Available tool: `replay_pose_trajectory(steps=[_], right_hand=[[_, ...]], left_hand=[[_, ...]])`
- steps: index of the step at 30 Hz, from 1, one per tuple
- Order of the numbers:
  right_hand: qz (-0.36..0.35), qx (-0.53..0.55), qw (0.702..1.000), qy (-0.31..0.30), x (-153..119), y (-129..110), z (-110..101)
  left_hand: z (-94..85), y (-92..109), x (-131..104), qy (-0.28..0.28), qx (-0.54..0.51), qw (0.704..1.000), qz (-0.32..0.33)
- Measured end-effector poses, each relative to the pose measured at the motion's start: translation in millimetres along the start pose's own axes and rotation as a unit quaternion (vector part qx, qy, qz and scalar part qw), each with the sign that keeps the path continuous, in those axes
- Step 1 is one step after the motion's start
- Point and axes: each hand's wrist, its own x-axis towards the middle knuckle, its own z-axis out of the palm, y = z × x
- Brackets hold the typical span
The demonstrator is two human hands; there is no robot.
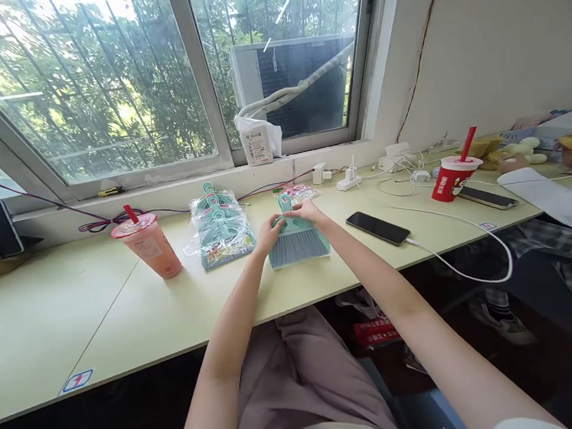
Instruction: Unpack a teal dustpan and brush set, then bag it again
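Observation:
A small mint-green hand brush [296, 245] with grey bristles lies in its matching dustpan [325, 243] on the table before me. My left hand [268, 233] grips the left side of the set, thumb over the top of the brush. On the other side, my right hand [310, 213] holds the upper right part, its fingers partly hidden behind it. The green handle [283, 202] sticks up between both hands, pointing at the window. Just left lie several more dustpan and brush sets [222, 228], stacked in clear plastic wrap.
A cup with a pink drink [151, 247] stands at the left, a red cup [455, 176] at the right. A black phone [378, 228] trails a white charging cable [464, 277] over the table's front edge. A power strip [348, 181] lies behind. Another person's sleeve [545, 195] is far right.

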Motion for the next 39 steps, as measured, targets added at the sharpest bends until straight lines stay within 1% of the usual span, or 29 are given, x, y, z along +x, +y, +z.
replay_pose_trajectory(steps=[3, 5, 7, 9, 11, 12, 13, 14, 15, 16, 17, 18, 19, 20, 22, 23, 25, 28, 31, 32, 33, 34, 35, 36, 37, 38, 39], right_hand=[[0.029, -0.012, 0.999, 0.023, 3, 2, 5], [0.027, 0.000, 0.999, 0.028, 4, 1, 8], [0.017, 0.023, 0.999, 0.023, 5, -1, 8], [0.012, 0.052, 0.999, 0.000, 6, -1, 3], [-0.004, 0.082, 0.996, -0.021, 8, 2, -9], [-0.020, 0.089, 0.996, -0.022, 9, 6, -16], [-0.040, 0.083, 0.996, -0.008, 9, 12, -23], [-0.057, 0.056, 0.997, 0.023, 9, 19, -31], [-0.064, 0.008, 0.996, 0.069, 9, 28, -37], [-0.054, -0.061, 0.989, 0.123, 8, 38, -42], [-0.025, -0.143, 0.975, 0.167, 7, 48, -44], [0.008, -0.221, 0.956, 0.192, 7, 58, -45], [0.039, -0.285, 0.939, 0.189, 6, 67, -45], [0.053, -0.333, 0.926, 0.169, 5, 74, -43], [0.049, -0.383, 0.913, 0.128, 5, 84, -38], [0.040, -0.391, 0.912, 0.117, 5, 87, -35], [0.027, -0.381, 0.917, 0.116, 7, 89, -33], [0.035, -0.325, 0.935, 0.136, 11, 88, -36], [0.057, -0.200, 0.965, 0.161, 10, 81, -44], [0.055, -0.140, 0.978, 0.147, 8, 77, -47], [0.045, -0.075, 0.990, 0.109, 5, 72, -50], [0.030, -0.011, 0.998, 0.048, 1, 66, -52], [0.013, 0.045, 0.999, -0.028, -3, 60, -54], [-0.003, 0.088, 0.990, -0.107, -8, 55, -53], [-0.017, 0.119, 0.978, -0.171, -12, 50, -51], [-0.032, 0.139, 0.968, -0.208, -15, 45, -47], [-0.048, 0.150, 0.964, -0.212, -18, 42, -42]], left_hand=[[-2.7, 1, 0, 0.008, -0.005, 1.000, -0.023], [-5.4, 4, -2, 0.012, -0.017, 0.999, -0.030], [-8.9, 9, -4, 0.004, -0.044, 0.998, -0.045], [-12.6, 13, -7, -0.020, -0.064, 0.995, -0.074], [-15.5, 15, -10, -0.051, -0.064, 0.991, -0.109], [-16.4, 15, -11, -0.058, -0.059, 0.988, -0.127], [-17.0, 15, -12, -0.056, -0.058, 0.986, -0.142], [-17.2, 14, -12, -0.045, -0.063, 0.985, -0.155], [-17.4, 14, -12, -0.025, -0.075, 0.984, -0.162], [-17.7, 14, -11, 0.002, -0.094, 0.982, -0.164], [-18.2, 13, -10, 0.033, -0.116, 0.979, -0.165], [-19.2, 13, -9, 0.067, -0.139, 0.973, -0.169], [-20.6, 13, -8, 0.105, -0.161, 0.965, -0.179], [-22.5, 13, -7, 0.146, -0.181, 0.953, -0.195], [-27.2, 12, -5, 0.215, -0.217, 0.924, -0.229], [-29.5, 11, -3, 0.235, -0.230, 0.912, -0.244], [-33.2, 8, -2, 0.247, -0.245, 0.900, -0.260], [-34.1, 2, 0, 0.235, -0.241, 0.907, -0.254], [-29.8, 0, -1, 0.227, -0.235, 0.915, -0.239], [-27.8, 1, -2, 0.227, -0.236, 0.916, -0.232], [-25.7, 1, -3, 0.227, -0.239, 0.917, -0.223], [-23.7, 2, -4, 0.227, -0.243, 0.919, -0.211], [-21.7, 3, -5, 0.227, -0.248, 0.921, -0.198], [-19.7, 4, -7, 0.224, -0.252, 0.923, -0.184], [-17.7, 5, -8, 0.218, -0.256, 0.926, -0.171], [-15.5, 6, -9, 0.211, -0.259, 0.929, -0.161], [-13.0, 7, -9, 0.203, -0.260, 0.931, -0.155]])
